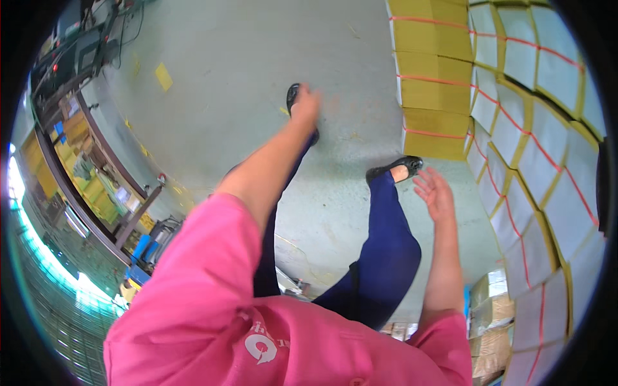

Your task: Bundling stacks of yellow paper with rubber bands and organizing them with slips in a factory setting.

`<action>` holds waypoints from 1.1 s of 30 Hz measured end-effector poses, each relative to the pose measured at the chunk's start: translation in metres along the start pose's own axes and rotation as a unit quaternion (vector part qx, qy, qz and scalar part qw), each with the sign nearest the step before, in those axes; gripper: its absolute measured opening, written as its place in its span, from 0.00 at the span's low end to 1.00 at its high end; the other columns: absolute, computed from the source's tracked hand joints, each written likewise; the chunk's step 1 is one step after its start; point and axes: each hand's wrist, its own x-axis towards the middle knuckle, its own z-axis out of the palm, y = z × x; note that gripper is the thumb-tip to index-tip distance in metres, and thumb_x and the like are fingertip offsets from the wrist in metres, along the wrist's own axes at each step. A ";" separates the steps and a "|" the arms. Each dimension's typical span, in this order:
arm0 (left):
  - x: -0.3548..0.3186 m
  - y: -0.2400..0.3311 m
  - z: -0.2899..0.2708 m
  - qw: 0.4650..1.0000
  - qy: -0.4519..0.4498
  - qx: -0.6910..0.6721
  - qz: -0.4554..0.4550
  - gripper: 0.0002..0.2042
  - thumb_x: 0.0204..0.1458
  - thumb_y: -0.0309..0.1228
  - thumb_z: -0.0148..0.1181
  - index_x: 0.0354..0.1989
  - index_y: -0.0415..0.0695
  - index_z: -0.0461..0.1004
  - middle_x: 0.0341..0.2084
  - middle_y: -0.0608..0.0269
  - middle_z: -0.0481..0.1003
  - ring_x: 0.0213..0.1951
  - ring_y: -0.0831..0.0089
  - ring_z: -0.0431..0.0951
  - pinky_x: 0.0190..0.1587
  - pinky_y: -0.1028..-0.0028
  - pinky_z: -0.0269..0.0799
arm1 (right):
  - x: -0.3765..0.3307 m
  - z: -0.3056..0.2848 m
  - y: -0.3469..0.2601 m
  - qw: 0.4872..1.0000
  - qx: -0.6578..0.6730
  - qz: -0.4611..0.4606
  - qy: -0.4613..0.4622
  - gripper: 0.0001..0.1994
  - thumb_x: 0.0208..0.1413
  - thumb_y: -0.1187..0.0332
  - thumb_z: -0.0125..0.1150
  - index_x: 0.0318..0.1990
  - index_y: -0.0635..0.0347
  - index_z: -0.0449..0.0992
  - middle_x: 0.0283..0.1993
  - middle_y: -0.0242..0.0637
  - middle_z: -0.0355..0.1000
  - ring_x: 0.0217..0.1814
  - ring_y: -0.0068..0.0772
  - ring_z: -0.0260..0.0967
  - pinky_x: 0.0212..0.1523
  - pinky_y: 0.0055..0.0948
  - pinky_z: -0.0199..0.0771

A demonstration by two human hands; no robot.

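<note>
My left hand point(305, 106) reaches ahead above the grey floor, over my black shoe point(293, 95). Motion smears its fingers, so their pose is unclear, and no object shows in it. To the right, my right hand point(438, 195) hangs with its fingers spread and nothing in it. It is just beside my other black shoe point(394, 169), apart from the stacked cartons. Those yellow-brown cartons point(432, 71) with pale ends stand on the right, crossed by red straps point(438, 80).
Grey floor point(225, 64) lies between my feet and the far edge. A yellow patch point(163, 76) marks it. On the left stand dark machinery point(84, 48) and a metal-framed cart point(106, 161) with yellow pieces. Brown wrapped packages point(492, 312) sit at the lower right.
</note>
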 end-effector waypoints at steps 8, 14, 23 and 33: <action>-0.167 -0.300 -0.378 0.967 0.183 -0.124 -0.129 0.30 0.55 0.44 0.51 0.66 0.46 0.58 0.52 0.50 0.69 0.49 0.60 0.70 0.51 0.63 0.67 | -0.164 0.157 -0.020 0.987 -0.162 -0.009 -0.006 0.23 0.62 0.59 0.52 0.60 0.64 0.64 0.55 0.47 0.71 0.50 0.40 0.74 0.47 0.34 0.74; -0.338 -0.432 -0.393 0.937 -0.010 -0.148 -0.318 0.26 0.54 0.49 0.53 0.55 0.45 0.68 0.40 0.50 0.71 0.37 0.55 0.74 0.33 0.53 0.75 | -0.253 0.246 -0.040 0.947 -0.300 -0.111 -0.029 0.19 0.61 0.54 0.54 0.49 0.61 0.75 0.43 0.35 0.76 0.43 0.29 0.74 0.41 0.28 0.73; -0.339 -0.234 -0.516 0.910 0.001 -0.415 -0.001 0.25 0.56 0.45 0.54 0.59 0.44 0.68 0.44 0.60 0.76 0.43 0.70 0.75 0.44 0.69 0.72 | -0.197 0.288 -0.002 0.915 -0.403 -0.030 0.009 0.11 0.56 0.64 0.54 0.37 0.63 0.69 0.29 0.45 0.72 0.26 0.45 0.75 0.22 0.43 0.76; -0.283 -0.397 -0.567 0.970 0.024 -0.234 -0.068 0.18 0.56 0.37 0.51 0.54 0.48 0.72 0.43 0.48 0.76 0.39 0.59 0.78 0.44 0.62 0.74 | -0.176 0.641 -0.073 0.391 -0.798 -0.359 -0.285 0.15 0.54 0.64 0.61 0.43 0.68 0.75 0.42 0.50 0.77 0.43 0.38 0.78 0.45 0.31 0.78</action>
